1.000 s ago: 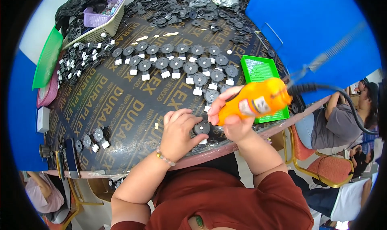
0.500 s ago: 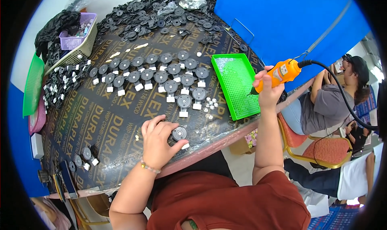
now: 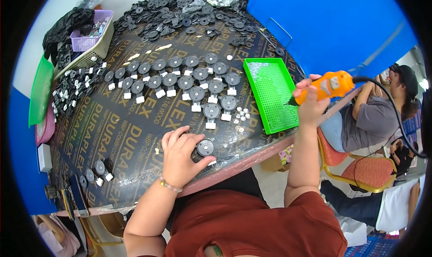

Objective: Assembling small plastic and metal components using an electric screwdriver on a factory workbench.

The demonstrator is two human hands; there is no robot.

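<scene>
My left hand (image 3: 179, 157) rests on the near edge of the table, with thumb and fingers curved round a round black plastic part (image 3: 205, 147) that has a small white block at its lower side. Off to the right, my right hand (image 3: 311, 104) grips an orange electric screwdriver (image 3: 332, 84), raised beside the green tray. Its dark tip points left, over the tray's right edge, apart from the black part. Several similar black discs with white blocks (image 3: 211, 110) lie in rows beyond my left hand. Small silvery round pieces (image 3: 242, 115) sit to the right of those rows.
A shallow green mesh tray (image 3: 266, 99) stands at the right. Black parts are heaped (image 3: 180, 13) at the far side. Baskets (image 3: 101, 40) and loose white-and-black pieces (image 3: 72, 90) lie left. A blue panel (image 3: 324, 27) rises behind the tray. A co-worker (image 3: 373, 117) sits at right.
The whole view has shifted slightly. The screwdriver's rear end has moved a little right and down, so the tool lies flatter. My left hand stays round the same black part.
</scene>
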